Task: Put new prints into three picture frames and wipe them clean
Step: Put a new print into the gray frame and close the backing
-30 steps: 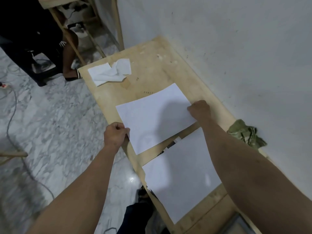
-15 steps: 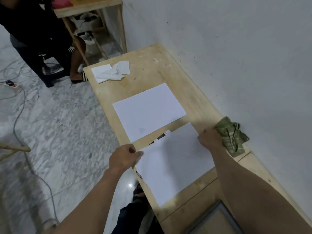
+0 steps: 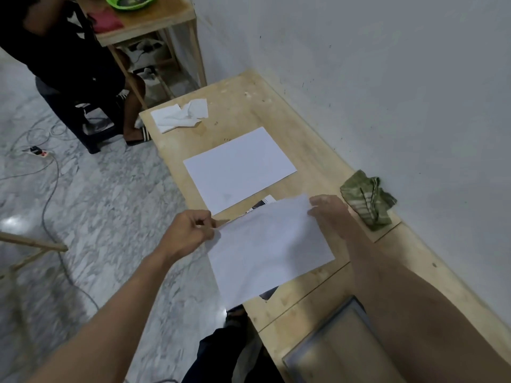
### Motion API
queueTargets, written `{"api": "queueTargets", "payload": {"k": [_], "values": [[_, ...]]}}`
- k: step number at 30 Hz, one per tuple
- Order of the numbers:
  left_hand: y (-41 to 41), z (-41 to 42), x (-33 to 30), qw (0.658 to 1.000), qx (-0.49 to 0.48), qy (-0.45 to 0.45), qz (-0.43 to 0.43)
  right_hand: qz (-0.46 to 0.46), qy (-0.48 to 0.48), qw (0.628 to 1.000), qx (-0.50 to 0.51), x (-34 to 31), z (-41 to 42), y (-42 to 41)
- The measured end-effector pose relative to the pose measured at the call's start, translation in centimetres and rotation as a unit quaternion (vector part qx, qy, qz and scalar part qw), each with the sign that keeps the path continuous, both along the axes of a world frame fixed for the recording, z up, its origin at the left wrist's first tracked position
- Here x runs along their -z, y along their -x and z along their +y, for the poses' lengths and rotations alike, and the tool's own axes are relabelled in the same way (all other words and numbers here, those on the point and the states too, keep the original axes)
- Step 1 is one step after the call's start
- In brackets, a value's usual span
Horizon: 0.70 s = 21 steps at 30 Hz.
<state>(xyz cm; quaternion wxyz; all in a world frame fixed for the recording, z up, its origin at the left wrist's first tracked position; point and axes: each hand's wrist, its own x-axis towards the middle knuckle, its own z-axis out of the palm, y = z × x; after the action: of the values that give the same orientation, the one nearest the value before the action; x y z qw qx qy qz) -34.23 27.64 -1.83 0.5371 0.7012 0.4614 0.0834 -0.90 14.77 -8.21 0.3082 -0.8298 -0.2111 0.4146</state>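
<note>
My left hand (image 3: 190, 233) pinches the left corner of a white print (image 3: 271, 247), blank side up, and my right hand (image 3: 329, 214) holds its far right corner. The sheet is lifted slightly off the wooden table (image 3: 318, 156). Under it another print with dark printing (image 3: 262, 203) peeks out. A second white sheet (image 3: 239, 168) lies flat farther along the table. The corner of a grey picture frame (image 3: 329, 346) shows at the near edge, partly behind my right forearm.
A crumpled green cloth (image 3: 366, 199) lies by the wall to the right. White tissues (image 3: 179, 116) sit at the table's far end. A person sits on a dark stool (image 3: 83, 117) beyond, beside a small wooden table (image 3: 143, 20). Cables (image 3: 47, 194) run over the marble floor.
Both hands left the far sheet, moved to the near sheet, took it by its corners and lifted it off the table. The camera view has tilted up.
</note>
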Motion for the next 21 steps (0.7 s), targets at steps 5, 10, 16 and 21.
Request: {"api": "queueTargets", "payload": {"k": [5, 10, 16, 21], "values": [[2.1, 1.1, -2.1, 0.996, -0.077, 0.024, -0.049, 0.115, -0.094, 0.989, -0.005, -4.0, -2.2, 1.7], [1.1, -1.0, -3.7, 0.991, -0.073, 0.086, -0.072, 0.209, -0.144, 0.962, 0.095, -7.3, -7.4, 1.9], [-4.5, -5.1, -3.6, 0.989, 0.025, 0.138, -0.042, 0.187, -0.159, 0.937, 0.249, -10.2, -18.3, 3.0], [-9.5, -11.4, -2.9, 0.974, 0.161, 0.157, 0.012, 0.148, -0.145, 0.891, 0.403, -9.3, -29.4, 7.2]]}}
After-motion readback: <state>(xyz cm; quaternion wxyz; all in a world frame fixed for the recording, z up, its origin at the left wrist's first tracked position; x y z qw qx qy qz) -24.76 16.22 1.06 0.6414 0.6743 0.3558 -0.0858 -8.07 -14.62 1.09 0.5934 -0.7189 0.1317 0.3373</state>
